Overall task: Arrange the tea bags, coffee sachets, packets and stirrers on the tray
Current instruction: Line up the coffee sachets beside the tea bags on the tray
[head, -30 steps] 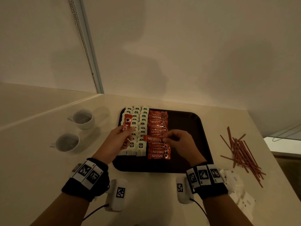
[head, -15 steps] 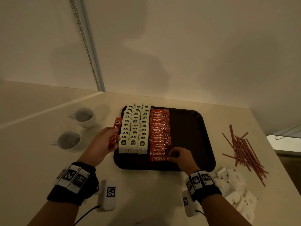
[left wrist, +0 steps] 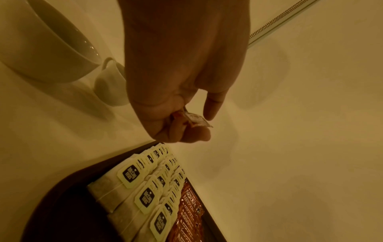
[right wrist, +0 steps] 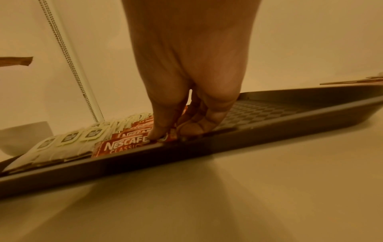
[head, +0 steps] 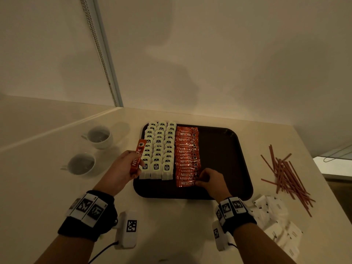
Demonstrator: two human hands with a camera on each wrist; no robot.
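**Sachets going onto the tray**

Left hand (head: 122, 168) grips one sachet (head: 138, 156) upright beside the tray (head: 224, 149). Right hand (head: 211, 181) pinches the nearest sachet (head: 185, 183) of the row lying beside the tea bags (head: 158, 149). Stirrers (head: 285, 174) and packets (head: 276, 221) lie on the bench (head: 171, 225).

Two cups (head: 100, 136), one tray (head: 224, 191)

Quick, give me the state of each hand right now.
Left hand: closed, holding a coffee sachet.
Right hand: closed, pinching the nearest sachet in the row on the tray.
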